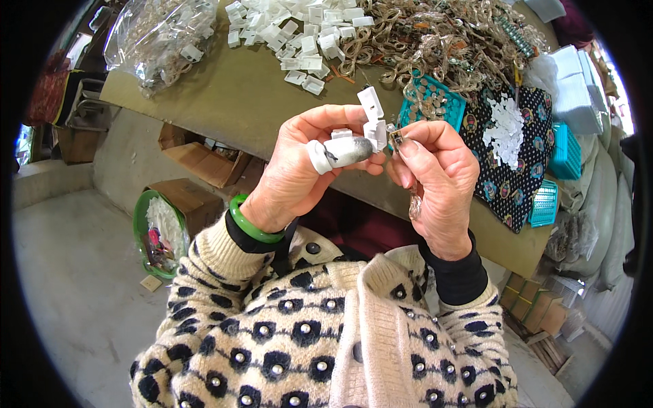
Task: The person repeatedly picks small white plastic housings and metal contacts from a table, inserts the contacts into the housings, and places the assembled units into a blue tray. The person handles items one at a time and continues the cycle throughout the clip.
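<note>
My left hand is closed on a small white plastic case, whose hinged lid stands up. A white sleeve with a dark, smudged tip covers the thumb of that hand. Close beside the case, my right hand pinches a small electronic part between thumb and fingers. From this hand hangs a looped clear wire. Whether the part touches the case, I cannot tell.
White cases lie heaped at the table's back, near tangled wire bundles. A teal basket holds round metallic pieces. White pieces lie on patterned dark cloth. A clear bag is back left; a green basket stands below.
</note>
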{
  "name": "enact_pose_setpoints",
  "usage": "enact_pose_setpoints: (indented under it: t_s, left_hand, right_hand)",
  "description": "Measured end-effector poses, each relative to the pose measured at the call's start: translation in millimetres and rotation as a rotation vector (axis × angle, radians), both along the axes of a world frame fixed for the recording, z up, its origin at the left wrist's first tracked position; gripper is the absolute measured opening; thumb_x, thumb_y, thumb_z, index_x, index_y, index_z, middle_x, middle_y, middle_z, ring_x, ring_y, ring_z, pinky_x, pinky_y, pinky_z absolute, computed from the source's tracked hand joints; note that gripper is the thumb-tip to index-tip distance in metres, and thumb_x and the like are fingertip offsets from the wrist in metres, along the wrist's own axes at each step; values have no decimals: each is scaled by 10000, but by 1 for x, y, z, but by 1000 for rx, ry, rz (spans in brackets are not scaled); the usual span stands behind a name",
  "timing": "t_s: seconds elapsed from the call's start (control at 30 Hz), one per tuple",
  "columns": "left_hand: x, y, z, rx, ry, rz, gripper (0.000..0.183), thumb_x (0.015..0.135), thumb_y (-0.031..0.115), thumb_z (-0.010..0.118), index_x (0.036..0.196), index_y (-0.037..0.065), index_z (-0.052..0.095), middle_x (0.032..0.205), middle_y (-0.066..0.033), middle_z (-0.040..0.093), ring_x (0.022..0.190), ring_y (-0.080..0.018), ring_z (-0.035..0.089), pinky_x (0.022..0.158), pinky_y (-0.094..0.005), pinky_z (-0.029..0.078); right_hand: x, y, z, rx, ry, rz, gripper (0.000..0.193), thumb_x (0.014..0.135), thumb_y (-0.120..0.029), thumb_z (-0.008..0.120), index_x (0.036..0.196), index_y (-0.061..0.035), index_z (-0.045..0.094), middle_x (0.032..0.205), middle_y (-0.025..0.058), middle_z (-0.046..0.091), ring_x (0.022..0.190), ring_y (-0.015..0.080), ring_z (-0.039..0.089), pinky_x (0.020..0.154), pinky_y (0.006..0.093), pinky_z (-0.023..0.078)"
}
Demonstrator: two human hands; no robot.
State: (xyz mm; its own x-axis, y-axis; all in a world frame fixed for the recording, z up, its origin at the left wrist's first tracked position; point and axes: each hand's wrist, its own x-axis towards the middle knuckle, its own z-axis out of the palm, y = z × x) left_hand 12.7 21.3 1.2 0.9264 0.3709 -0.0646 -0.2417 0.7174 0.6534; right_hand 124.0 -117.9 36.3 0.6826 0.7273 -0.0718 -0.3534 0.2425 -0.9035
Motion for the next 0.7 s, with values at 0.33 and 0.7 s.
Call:
enact_pose_setpoints:
  t_s: [0.33, 0.7]
  left_hand:
    - [8, -13, -4, 117, -86, 173, 259, 807, -62, 730, 1046, 23, 674, 1016, -80, 660, 873, -173, 664, 778, -306, 574]
    - [1, -18, 6, 134, 30, 255, 225, 802, -26, 753, 998, 27, 657, 903, -37, 678, 792, -100, 634, 743, -247, 536]
  right_hand:
    - [-13, 0, 6, -159, -135, -16, 56, 917, -1, 623, 965, 16, 599, 828, 31, 618, 657, 57, 557, 590, 198, 454]
    - [-20, 6, -16, -165, -1205, -275, 263, 785, 160, 615, 993, -1, 614, 889, 125, 619, 770, 199, 622, 688, 282, 510]
